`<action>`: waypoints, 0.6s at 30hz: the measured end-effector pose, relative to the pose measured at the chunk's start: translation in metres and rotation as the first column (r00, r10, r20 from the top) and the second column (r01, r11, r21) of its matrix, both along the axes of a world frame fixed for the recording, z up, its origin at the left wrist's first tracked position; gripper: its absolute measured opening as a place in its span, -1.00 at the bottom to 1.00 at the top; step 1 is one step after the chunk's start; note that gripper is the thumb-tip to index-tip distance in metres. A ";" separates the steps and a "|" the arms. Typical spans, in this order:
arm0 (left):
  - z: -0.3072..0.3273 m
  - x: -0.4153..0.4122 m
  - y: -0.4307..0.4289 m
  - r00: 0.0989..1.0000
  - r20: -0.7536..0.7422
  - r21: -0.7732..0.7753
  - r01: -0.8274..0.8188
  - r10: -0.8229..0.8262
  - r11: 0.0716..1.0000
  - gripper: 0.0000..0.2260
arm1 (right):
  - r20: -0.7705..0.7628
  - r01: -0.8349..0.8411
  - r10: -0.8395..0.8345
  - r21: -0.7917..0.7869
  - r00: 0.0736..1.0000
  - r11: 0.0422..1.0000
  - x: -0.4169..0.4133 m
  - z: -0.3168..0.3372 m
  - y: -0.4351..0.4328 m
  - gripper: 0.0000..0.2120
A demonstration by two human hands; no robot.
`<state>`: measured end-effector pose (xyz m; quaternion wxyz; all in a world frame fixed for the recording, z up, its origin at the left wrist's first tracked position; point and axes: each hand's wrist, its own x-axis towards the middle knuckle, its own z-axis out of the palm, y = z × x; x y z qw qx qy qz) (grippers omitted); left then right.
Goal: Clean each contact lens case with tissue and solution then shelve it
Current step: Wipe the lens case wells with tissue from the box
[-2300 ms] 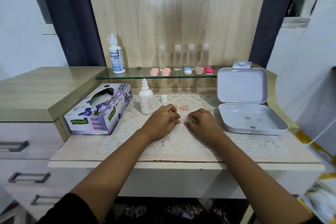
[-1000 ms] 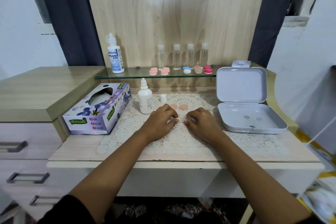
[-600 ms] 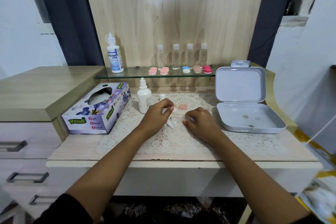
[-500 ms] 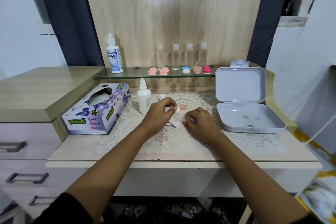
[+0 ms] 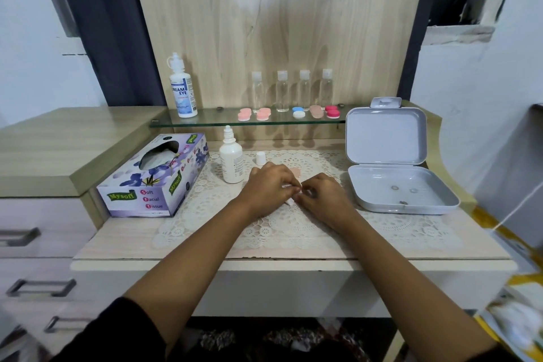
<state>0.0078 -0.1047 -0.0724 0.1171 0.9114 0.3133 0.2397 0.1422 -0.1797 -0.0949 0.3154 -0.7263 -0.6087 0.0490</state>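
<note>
left hand (image 5: pixel 270 185): knuckles up on mat (image 5: pixel 205 203), fingers curled, pinching tissue (image 5: pixel 289 201)
right hand (image 5: pixel 320 194): fingers curled, meets left; grip hidden
lens case (image 5: pixel 296 172): peach, on mat behind hands
grey box (image 5: pixel 373 185): lid up, three small bits inside

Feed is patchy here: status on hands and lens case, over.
Left hand pinches tissue; right hand curled beside it, contents hidden. Lens case not visible. Uncapped solution bottle close by left hand.
</note>
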 end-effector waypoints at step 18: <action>-0.009 -0.006 0.002 0.985 -0.090 0.014 0.148 -0.146 0.989 -0.80 | 0.058 -0.006 0.009 -0.060 0.998 0.998 0.002 0.000 0.002 -0.75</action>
